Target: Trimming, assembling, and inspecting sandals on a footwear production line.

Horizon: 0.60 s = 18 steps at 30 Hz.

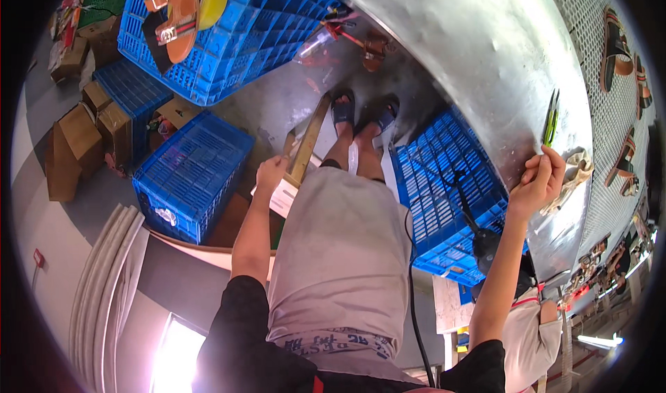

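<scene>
My right hand is closed in a pinch over the metal table at the right. Its fingertips hold the end of a slim green pair of tweezers, whose two dark points face away from me. Beside that hand, a crumpled beige cloth lies at the table's edge. My left hand hangs low on the left with curled fingers, next to a wooden strip and a pale box. Whatever those fingers may hold is hidden.
A tall blue crate bears a brown sandal. Other blue crates stand left and right of my legs. The curved metal table borders a mesh conveyor carrying several sandals. Cardboard boxes sit far left.
</scene>
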Motion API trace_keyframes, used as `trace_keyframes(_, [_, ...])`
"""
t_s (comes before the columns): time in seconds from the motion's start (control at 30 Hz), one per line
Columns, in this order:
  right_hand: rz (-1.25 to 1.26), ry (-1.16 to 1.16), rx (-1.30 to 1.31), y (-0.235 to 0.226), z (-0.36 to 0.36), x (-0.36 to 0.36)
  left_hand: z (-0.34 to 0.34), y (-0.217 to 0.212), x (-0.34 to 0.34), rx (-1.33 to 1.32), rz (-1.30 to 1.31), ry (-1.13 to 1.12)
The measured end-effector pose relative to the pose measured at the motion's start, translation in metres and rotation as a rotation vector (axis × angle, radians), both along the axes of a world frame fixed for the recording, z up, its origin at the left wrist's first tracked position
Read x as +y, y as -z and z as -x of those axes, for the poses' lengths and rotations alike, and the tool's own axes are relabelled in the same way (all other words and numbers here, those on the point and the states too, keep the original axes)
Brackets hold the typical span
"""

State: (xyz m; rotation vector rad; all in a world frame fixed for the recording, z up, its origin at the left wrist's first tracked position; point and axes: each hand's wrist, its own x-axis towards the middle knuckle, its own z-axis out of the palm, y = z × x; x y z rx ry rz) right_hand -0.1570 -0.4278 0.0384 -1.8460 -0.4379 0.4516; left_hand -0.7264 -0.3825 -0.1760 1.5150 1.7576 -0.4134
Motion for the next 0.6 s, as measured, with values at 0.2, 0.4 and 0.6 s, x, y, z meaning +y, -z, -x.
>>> trace_keyframes(0.2, [-0.019, 0.009, -0.045, 0.001, -0.004, -0.004, 0.07, -0.006, -0.02, 0.159, 0.026, 0.046])
trace_keyframes(0.4, [0.02, 0.005, -0.068, 0.006, -0.003, 0.002, 0.111, -0.032, -0.032, 0.047, -0.012, -0.349])
trace_keyframes(0.6, [0.075, -0.016, -0.14, 0.011, -0.022, -0.009, 0.141, -0.024, -0.093, 0.175, -0.188, -0.536])
